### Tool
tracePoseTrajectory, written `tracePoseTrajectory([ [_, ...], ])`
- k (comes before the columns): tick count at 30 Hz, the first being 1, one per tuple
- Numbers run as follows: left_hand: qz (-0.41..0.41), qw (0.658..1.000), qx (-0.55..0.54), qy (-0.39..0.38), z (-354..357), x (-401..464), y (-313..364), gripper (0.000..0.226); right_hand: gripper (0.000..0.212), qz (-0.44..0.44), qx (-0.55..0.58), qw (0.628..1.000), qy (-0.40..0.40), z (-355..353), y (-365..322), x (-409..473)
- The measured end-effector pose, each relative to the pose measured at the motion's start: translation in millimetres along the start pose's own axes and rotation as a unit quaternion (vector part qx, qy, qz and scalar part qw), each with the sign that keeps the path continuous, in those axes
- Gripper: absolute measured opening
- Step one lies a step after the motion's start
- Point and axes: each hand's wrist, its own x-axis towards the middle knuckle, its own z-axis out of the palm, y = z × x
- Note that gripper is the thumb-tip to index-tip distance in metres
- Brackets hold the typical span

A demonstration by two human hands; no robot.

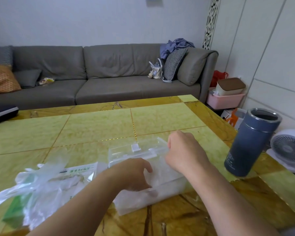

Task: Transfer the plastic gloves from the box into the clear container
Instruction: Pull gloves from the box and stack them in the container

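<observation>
The left hand (134, 174) curls over the clear rectangular plastic container (167, 193) near the yellow-green marble table (95, 126) edge, while the right hand (182, 150) apparently pinches its raised lid (136, 148).

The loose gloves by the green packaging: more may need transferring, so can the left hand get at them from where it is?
Probably yes: the loose gloves lie uncovered beside the left hand, which rests in the clear container.

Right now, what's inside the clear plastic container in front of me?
The clear plastic container holds a crumpled whitish mass of thin plastic gloves. The left hand reaches into it and covers part of them; the right hand hides the far right corner. Their number cannot be told.
</observation>
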Motion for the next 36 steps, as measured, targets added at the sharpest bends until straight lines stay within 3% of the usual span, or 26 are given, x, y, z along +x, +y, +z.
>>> tracePoseTrajectory([
  [3,0.010,1.000,0.011,0.017,5.7,4.0,-1.0,0.060,0.021,-0.069,0.073,0.992,0.078,-3.5,-5.5,1.7],
  [6,0.035,0.997,0.041,0.063,10.3,4.6,-1.7,0.024,0.024,-0.121,0.194,0.973,0.015,6.1,-24.2,-2.1],
  [10,0.052,0.995,0.068,0.046,7.9,-3.0,2.8,0.028,0.016,-0.046,0.114,0.980,-0.158,30.9,-25.2,-0.8],
  [12,0.060,0.994,0.082,0.038,4.1,-9.2,5.8,0.008,0.019,-0.023,0.064,0.973,-0.220,34.0,-19.7,1.3],
  [14,0.056,0.994,0.088,0.030,3.1,-10.2,3.7,0.024,0.018,-0.012,0.013,0.968,-0.251,33.5,-18.0,2.4],
  [18,0.062,0.992,0.110,0.014,2.2,-9.5,-2.6,0.038,0.020,0.018,-0.069,0.963,-0.261,35.7,-21.0,4.2],
  [22,0.078,0.989,0.125,-0.015,-2.9,-11.0,-5.1,0.031,0.024,0.018,-0.140,0.948,-0.286,40.1,-25.6,5.9],
  [27,0.055,0.992,0.063,0.091,-6.7,-17.3,2.3,0.031,0.029,0.016,-0.177,0.928,-0.327,34.6,-33.8,2.9],
  [33,-0.023,0.999,0.036,-0.003,6.1,-17.3,10.9,0.029,0.052,0.048,-0.152,0.933,-0.324,32.7,-38.2,-5.0],
  [36,-0.030,0.997,0.057,-0.037,2.7,-16.9,13.0,0.027,0.043,0.061,-0.148,0.934,-0.320,30.2,-37.9,-6.7],
])
